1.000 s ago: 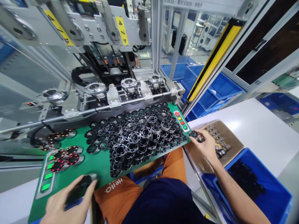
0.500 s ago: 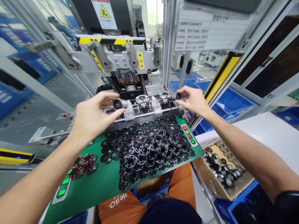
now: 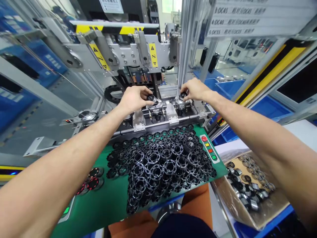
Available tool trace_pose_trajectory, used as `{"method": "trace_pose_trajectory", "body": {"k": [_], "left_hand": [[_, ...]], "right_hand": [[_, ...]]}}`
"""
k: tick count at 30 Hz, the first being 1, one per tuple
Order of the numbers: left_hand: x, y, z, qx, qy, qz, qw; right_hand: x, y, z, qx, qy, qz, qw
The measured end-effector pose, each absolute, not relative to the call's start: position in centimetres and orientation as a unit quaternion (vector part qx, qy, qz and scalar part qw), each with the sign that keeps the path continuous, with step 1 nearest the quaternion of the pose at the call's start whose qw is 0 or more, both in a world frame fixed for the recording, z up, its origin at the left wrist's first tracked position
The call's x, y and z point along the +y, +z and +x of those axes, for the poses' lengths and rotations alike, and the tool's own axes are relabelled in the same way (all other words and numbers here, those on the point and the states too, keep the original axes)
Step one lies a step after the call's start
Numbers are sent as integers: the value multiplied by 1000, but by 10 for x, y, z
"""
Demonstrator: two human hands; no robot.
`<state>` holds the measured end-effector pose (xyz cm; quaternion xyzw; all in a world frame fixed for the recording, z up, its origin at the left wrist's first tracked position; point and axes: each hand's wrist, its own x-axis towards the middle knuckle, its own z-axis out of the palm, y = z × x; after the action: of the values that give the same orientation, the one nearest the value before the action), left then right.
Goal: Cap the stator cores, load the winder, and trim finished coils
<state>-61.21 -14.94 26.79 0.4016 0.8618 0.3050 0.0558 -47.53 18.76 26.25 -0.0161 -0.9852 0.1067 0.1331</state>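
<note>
Nearest to me, my orange trousers (image 3: pixel 199 201) showed below the edge of the green table (image 3: pixel 104 205). On that table rose a big pile of black rings (image 3: pixel 158 165), several layers high. To its left sat a few copper-wound rings (image 3: pixel 94 182), close by my left forearm, and to its right lay a button panel (image 3: pixel 209 148) with 1 round red button and 3 square buttons. Off the table's right edge, a cardboard box (image 3: pixel 237 208) held silver-and-black parts (image 3: pixel 247 190), some heaped, others in rows.

Past the pile, both my hands were up at a row of metal fixtures. My left hand (image 3: pixel 135 97) pinched a black ring (image 3: pixel 150 98) between thumb and fingers, tilted over the left-hand fixture (image 3: pixel 156 107); I could not tell whether the 2 touched. My right hand (image 3: pixel 196 89) pinched a 2nd black ring (image 3: pixel 183 95) at the top of the right-hand fixture (image 3: pixel 181 105), my fingertips partly covering it.

Behind them stood a silver machine plate (image 3: pixel 126 54) with 2 yellow labels, under a black-and-yellow striped bar (image 3: pixel 111 30). Farther back were blue bins (image 3: pixel 228 92) at right and a blurred person (image 3: pixel 61 15) at upper left.
</note>
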Motion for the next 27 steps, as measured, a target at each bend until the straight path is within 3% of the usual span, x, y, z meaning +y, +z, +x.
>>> {"method": "trace_pose_trajectory", "body": {"k": [8,14,20,23,27], "left_hand": [[-129,278,-620,877,200,436,31],[-121,289,-626,870,173,455,82],[-122,295,-628,874,145,455,88],[-129,299,-624,865,132,473,103],[-132,303,-619,881,133,441,107]], "right_hand": [[201,276,-500,-995,74,33,57],[217,274,-515,-992,96,70,48],[214,291,-522,-995,-20,92,-27],[201,302,-520,-996,-16,59,-69],[184,309,-515,-997,51,-22,-46]]}}
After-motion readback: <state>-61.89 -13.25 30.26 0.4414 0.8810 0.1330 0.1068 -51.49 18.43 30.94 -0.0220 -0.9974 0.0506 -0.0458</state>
